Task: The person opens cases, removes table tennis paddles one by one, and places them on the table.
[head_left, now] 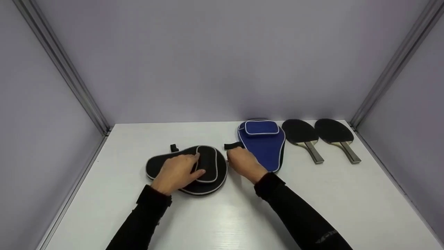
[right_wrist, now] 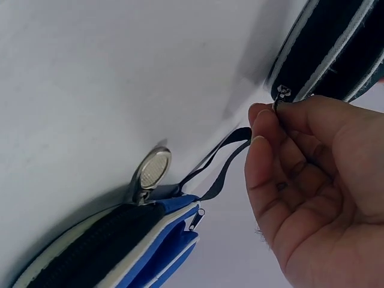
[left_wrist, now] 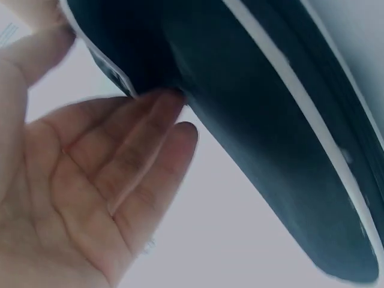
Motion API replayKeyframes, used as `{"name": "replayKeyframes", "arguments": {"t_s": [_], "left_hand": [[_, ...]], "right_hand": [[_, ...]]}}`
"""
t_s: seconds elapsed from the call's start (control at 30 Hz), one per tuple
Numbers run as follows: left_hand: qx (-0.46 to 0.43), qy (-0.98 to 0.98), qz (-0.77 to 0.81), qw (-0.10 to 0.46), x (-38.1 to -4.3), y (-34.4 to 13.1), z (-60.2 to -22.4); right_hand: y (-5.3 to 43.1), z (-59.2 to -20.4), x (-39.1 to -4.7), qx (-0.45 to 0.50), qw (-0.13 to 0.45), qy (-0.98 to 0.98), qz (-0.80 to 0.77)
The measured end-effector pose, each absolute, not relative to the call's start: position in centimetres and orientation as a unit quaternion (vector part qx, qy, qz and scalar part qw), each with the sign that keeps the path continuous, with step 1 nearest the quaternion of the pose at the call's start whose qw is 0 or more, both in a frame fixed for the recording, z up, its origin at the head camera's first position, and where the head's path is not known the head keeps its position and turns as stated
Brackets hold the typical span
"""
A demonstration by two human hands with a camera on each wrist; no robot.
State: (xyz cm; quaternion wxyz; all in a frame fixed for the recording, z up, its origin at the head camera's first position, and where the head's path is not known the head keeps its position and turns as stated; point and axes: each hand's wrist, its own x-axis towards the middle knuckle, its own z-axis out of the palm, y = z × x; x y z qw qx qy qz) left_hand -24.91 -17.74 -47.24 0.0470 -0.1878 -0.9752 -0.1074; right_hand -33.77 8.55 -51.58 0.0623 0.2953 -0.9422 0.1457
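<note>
A black paddle-shaped case (head_left: 156, 165) with white piping lies on the white table, its round end to the right. My left hand (head_left: 177, 173) rests on it, fingers and thumb spread at the edge of the raised pocket (head_left: 208, 166). The left wrist view shows that palm from below, fairly straight fingers touching the black case (left_wrist: 240, 138). At the case's round end my right hand (head_left: 245, 164) pinches the zipper pull (right_wrist: 276, 104) between thumb and fingertips. A blue case (head_left: 264, 149) of the same shape lies just beyond the right hand, its black strap loop (right_wrist: 223, 161) overlapping the fingertips in the right wrist view.
Two black table tennis paddles (head_left: 300, 131) lie side by side at the back right, handles toward me. A small black strap (head_left: 174, 148) sticks out behind the black case. Grey walls stand behind the table and at both sides.
</note>
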Motion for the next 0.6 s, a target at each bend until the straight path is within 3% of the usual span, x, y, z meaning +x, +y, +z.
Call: {"name": "replayKeyframes", "arguments": {"t_s": [0.6], "left_hand": [[-0.251, -0.961, -0.081, -0.082, -25.1, -24.1, -48.3]], "right_hand": [[9.1, -56.0, -37.2, 0.305, 0.063, -0.94, 0.14]]}}
